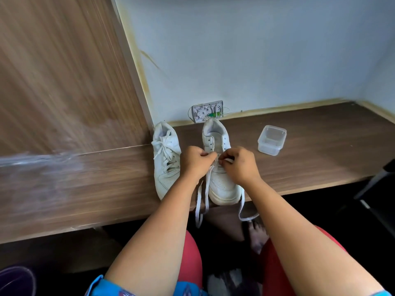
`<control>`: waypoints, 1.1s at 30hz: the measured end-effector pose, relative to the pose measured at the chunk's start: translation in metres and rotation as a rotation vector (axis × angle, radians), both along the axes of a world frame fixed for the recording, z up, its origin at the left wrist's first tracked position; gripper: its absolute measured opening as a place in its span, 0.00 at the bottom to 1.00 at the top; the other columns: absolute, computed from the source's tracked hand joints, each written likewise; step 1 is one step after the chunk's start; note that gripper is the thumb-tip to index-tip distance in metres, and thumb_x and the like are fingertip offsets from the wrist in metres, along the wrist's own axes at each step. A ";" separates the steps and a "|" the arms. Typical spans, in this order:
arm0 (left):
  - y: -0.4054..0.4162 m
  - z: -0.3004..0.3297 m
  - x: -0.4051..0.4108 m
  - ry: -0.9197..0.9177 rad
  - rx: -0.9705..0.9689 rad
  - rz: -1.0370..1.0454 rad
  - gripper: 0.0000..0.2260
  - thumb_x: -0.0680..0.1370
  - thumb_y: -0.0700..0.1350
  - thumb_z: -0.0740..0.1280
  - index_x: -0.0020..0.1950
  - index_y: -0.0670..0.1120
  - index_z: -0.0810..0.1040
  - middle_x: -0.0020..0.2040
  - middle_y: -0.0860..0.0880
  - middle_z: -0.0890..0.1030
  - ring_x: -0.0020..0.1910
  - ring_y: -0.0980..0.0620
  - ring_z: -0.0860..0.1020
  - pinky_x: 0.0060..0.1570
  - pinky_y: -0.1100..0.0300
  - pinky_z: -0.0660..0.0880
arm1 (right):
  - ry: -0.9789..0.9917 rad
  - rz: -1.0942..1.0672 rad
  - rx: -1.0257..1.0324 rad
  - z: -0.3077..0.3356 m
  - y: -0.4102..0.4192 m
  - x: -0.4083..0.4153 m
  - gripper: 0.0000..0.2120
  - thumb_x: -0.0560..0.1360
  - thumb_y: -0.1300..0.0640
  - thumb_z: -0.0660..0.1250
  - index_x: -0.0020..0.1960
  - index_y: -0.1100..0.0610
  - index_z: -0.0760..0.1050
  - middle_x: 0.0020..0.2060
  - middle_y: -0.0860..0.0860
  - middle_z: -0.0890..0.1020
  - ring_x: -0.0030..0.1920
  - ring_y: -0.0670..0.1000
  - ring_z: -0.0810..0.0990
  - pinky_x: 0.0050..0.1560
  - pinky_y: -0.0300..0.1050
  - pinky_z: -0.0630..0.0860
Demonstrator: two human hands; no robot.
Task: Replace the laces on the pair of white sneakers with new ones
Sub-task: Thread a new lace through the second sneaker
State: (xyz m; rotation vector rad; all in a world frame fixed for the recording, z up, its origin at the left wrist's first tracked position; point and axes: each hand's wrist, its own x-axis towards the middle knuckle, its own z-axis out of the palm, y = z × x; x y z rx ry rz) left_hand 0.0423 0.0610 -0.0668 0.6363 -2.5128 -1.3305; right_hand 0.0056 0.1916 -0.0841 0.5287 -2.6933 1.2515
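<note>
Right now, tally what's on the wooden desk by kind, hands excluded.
White sneakers: 2 (left sneaker, laced; right sneaker, upper eyelets empty)
Loose white lace: 1 (lace, held by left hand and right hand, ends hanging over the desk edge)
Clear plastic container: 1
White wall-mounted box at the back of the desk: 1
Total: 5

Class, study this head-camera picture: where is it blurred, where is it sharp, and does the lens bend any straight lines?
Head view: the wood panel at left is smeared with streaky blur; the two hands and the sneakers are fairly sharp; the wide lens bows the desk's front edge and tilts the wall corner; the light is soft, with dark shadow under the desk.
</note>
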 end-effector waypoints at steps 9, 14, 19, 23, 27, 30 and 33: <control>-0.011 -0.012 0.002 0.019 0.245 -0.051 0.06 0.68 0.47 0.74 0.30 0.52 0.82 0.33 0.49 0.84 0.39 0.48 0.83 0.48 0.44 0.80 | -0.350 0.051 -0.205 0.001 -0.001 -0.005 0.03 0.72 0.61 0.73 0.42 0.55 0.82 0.35 0.44 0.81 0.36 0.38 0.76 0.35 0.25 0.69; -0.016 -0.005 0.006 0.001 0.049 -0.189 0.05 0.73 0.43 0.74 0.40 0.43 0.82 0.43 0.46 0.84 0.42 0.49 0.80 0.49 0.52 0.79 | -0.268 0.074 -0.115 -0.002 -0.002 -0.008 0.02 0.71 0.59 0.74 0.42 0.52 0.82 0.36 0.42 0.81 0.38 0.38 0.77 0.35 0.23 0.68; -0.048 0.035 0.024 -0.295 -0.433 -0.178 0.08 0.78 0.43 0.66 0.51 0.40 0.81 0.50 0.43 0.82 0.50 0.45 0.79 0.45 0.59 0.72 | -0.214 0.132 0.016 0.006 0.006 -0.009 0.04 0.73 0.54 0.73 0.43 0.54 0.82 0.32 0.41 0.78 0.35 0.38 0.74 0.35 0.23 0.67; -0.116 0.062 0.050 -0.674 -0.556 -0.163 0.08 0.74 0.41 0.70 0.49 0.38 0.82 0.44 0.43 0.82 0.42 0.47 0.78 0.42 0.59 0.72 | -0.216 0.151 0.032 0.005 0.008 -0.010 0.05 0.72 0.55 0.73 0.46 0.56 0.83 0.35 0.44 0.81 0.37 0.39 0.75 0.36 0.24 0.68; -0.079 0.039 0.028 -0.463 -0.618 -0.278 0.18 0.74 0.58 0.68 0.53 0.44 0.78 0.56 0.45 0.79 0.52 0.47 0.75 0.50 0.57 0.71 | -0.173 0.165 0.054 0.005 0.006 -0.010 0.06 0.73 0.58 0.73 0.49 0.58 0.83 0.41 0.47 0.82 0.39 0.37 0.76 0.37 0.20 0.66; -0.032 0.022 0.014 -0.256 -0.664 -0.394 0.18 0.77 0.59 0.63 0.63 0.52 0.73 0.64 0.48 0.71 0.66 0.45 0.65 0.63 0.46 0.65 | -0.151 0.188 0.056 0.005 0.008 -0.009 0.06 0.73 0.57 0.72 0.50 0.57 0.83 0.41 0.47 0.82 0.39 0.37 0.76 0.38 0.21 0.67; -0.020 0.015 0.012 -0.188 -0.753 -0.430 0.08 0.80 0.54 0.62 0.52 0.51 0.77 0.57 0.51 0.74 0.62 0.46 0.67 0.58 0.48 0.63 | -0.119 0.182 0.032 0.001 0.009 -0.009 0.06 0.73 0.55 0.72 0.49 0.55 0.84 0.41 0.48 0.85 0.43 0.44 0.80 0.40 0.24 0.69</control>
